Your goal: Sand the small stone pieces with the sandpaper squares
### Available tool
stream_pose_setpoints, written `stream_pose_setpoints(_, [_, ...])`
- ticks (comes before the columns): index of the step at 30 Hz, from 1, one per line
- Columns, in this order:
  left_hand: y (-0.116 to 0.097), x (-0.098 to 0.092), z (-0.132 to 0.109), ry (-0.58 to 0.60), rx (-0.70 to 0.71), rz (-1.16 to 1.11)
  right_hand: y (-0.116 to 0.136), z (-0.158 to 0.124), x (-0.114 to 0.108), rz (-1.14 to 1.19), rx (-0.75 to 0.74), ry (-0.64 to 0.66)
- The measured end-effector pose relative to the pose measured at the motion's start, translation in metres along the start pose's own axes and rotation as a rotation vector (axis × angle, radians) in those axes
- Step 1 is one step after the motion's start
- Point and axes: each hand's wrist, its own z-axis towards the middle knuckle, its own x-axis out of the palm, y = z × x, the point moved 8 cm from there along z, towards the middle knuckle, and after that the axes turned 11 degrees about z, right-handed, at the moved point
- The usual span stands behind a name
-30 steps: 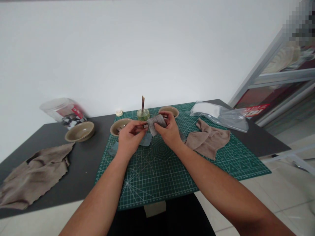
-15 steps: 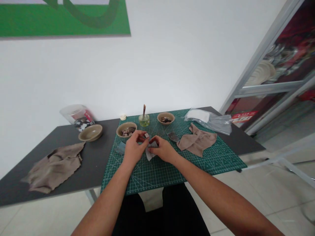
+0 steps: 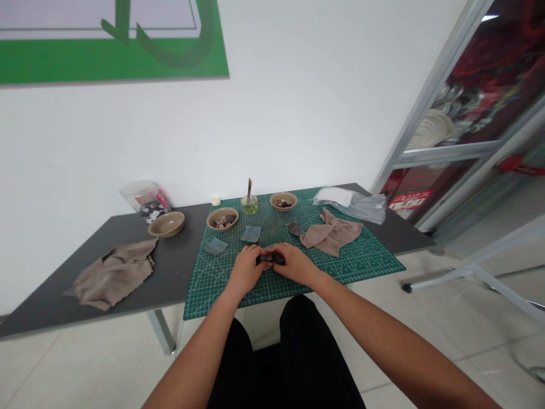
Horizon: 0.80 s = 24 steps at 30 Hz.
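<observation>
Both hands meet low over the near middle of the green cutting mat (image 3: 361,264). My left hand (image 3: 246,268) and my right hand (image 3: 293,262) are closed together on a small dark grey piece of sandpaper (image 3: 269,259), which is mostly hidden between the fingers. Two small grey-blue squares (image 3: 251,233) lie on the mat just beyond the hands. Further back stand a tan bowl of small stones (image 3: 222,218), a second small bowl (image 3: 283,201), and a glass jar with a brush (image 3: 249,203).
A beige cloth (image 3: 330,237) and a clear plastic bag (image 3: 351,201) lie at the mat's right. On the dark table (image 3: 179,272) to the left are an empty bowl (image 3: 166,224), a tipped plastic jar (image 3: 143,200) and another beige cloth (image 3: 113,271). A metal frame stands at right.
The view has pulled back and up. My hands came down from near the bowls to the mat's near part, and the grey sheet is now folded small between them.
</observation>
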Motion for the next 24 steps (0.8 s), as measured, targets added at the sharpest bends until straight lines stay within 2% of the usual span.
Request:
stream_pose_setpoints(7, [-0.004, -0.005, -0.004, -0.016, 0.046, -0.012, 0.001, -0.002, -0.002, -0.054, -0.024, 0.016])
stream_pose_setpoints(14, [-0.004, -0.004, -0.006, 0.008, 0.041, -0.019, 0.006, 0.0, 0.007, -0.185, -0.093, 0.053])
stream_pose_setpoints(24, [-0.002, -0.001, -0.005, -0.006, -0.016, -0.015, -0.006, 0.006, 0.0, -0.225, -0.046, 0.012])
